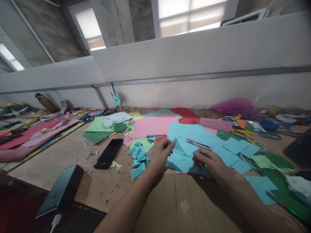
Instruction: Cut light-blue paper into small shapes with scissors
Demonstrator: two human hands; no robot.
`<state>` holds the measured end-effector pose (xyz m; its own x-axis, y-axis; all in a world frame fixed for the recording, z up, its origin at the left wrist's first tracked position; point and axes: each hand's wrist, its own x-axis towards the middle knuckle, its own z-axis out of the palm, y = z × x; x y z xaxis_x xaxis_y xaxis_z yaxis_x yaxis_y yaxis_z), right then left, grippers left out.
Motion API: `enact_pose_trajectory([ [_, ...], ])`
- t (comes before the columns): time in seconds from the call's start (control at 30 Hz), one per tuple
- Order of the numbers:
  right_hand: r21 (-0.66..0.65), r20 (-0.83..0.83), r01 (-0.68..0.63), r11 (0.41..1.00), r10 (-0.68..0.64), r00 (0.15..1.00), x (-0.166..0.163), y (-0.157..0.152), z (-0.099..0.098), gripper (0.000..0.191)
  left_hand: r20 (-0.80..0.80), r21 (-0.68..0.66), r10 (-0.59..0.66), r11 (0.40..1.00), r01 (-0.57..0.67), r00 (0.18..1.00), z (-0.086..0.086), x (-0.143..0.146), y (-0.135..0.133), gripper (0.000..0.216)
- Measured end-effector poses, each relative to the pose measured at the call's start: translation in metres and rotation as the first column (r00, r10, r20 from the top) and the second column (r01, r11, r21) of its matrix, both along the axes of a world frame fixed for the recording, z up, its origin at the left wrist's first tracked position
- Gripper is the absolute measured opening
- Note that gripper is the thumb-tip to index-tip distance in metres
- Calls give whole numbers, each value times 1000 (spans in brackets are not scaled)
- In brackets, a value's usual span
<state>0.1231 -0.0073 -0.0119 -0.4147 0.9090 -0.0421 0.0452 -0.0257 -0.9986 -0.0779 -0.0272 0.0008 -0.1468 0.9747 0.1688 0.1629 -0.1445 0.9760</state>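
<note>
My left hand pinches a small folded piece of light blue paper between thumb and fingers, above the blue sheets. Just to the right of that piece, my right hand has its thumb and fingertips pressed together; whether anything is between them I cannot make out. Small thread snips with a pinkish handle lie on the blue sheets, just beyond my right fingers. Several folded blue paper pieces are heaped left of my left hand.
A black phone and a power bank with a white cable are on the left. Pink paper and red paper lie behind. Blue squares are at right. A cardboard sheet lies in front, a white partition behind.
</note>
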Motion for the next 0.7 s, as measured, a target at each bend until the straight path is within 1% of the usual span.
enact_pose_trajectory([
  [0.03,33,3,11,999,-11,1000,0,0,1,40,-21,-13,-50,999,49,999,0,1,-2,29],
  [0.1,80,29,-6,997,4,1000,-1,-2,2,38,-84,-34,-153,988,151,985,-1,5,-7,28],
  [0.13,91,39,-27,995,24,999,-2,-3,2,37,-121,-37,-191,981,188,974,-1,9,-10,27],
  [0.2,90,48,-75,993,71,996,-4,-6,2,37,-190,-29,-228,973,227,955,-2,15,-14,25],
  [0.3,60,44,-110,992,107,993,-5,-7,1,39,-228,-17,-229,973,231,946,-3,18,-16,24],
  [0.43,4,45,-103,995,103,994,-4,-5,-2,40,-182,-23,-177,984,176,967,-4,13,-10,25],
  [0.53,-53,34,-141,989,143,989,-6,-6,-3,41,-163,-48,-171,985,165,972,-4,10,-8,27],
  [0.7,17,106,-177,984,174,979,-7,-9,3,36,-143,-29,-211,978,209,967,-4,13,-10,25],
])
